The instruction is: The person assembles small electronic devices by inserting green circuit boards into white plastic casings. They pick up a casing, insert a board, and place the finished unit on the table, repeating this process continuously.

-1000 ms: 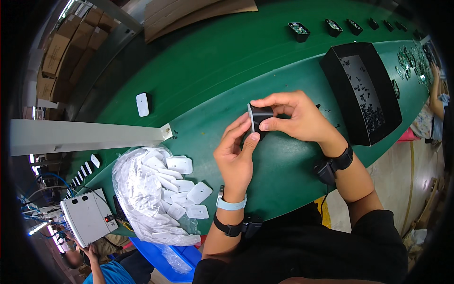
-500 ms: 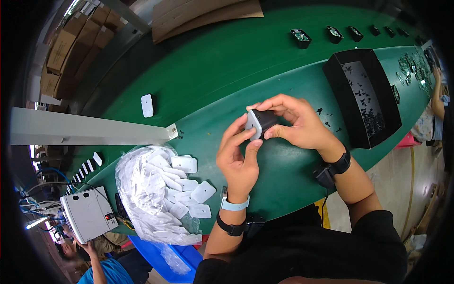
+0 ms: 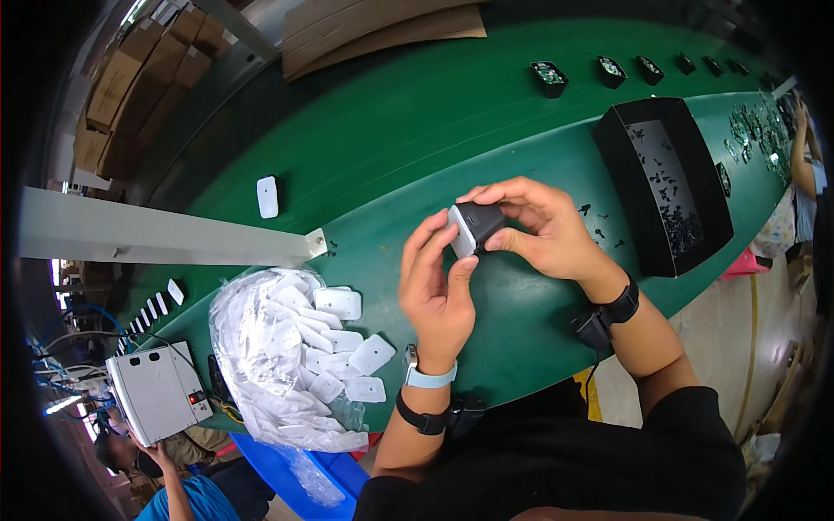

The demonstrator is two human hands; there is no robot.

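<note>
Between my two hands, above the green table, is a small black plastic housing point(image 3: 480, 222) with a white cover plate point(image 3: 461, 233) on its left-facing side. The fingers and thumb of my left hand point(image 3: 439, 278) press on the white cover. My right hand point(image 3: 543, 227) grips the black body from the right, thumb below and fingers over the top. Left of my left wrist, loose white covers point(image 3: 372, 354) spill from a clear plastic bag point(image 3: 261, 347). Whether the cover sits fully flush on the housing, I cannot tell.
A black box point(image 3: 665, 187) of small black parts stands right; a few lie beside it. Open black housings point(image 3: 549, 78) line the far green belt point(image 3: 391, 113), with a finished-looking white-topped unit point(image 3: 268, 197) left. A grey metal bar point(image 3: 174, 230) juts in. Other people work at both sides.
The housing has tilted slightly in my hands, showing more of its black side. My left fingers have shifted a little on the white cover. Both hands keep their hold.
</note>
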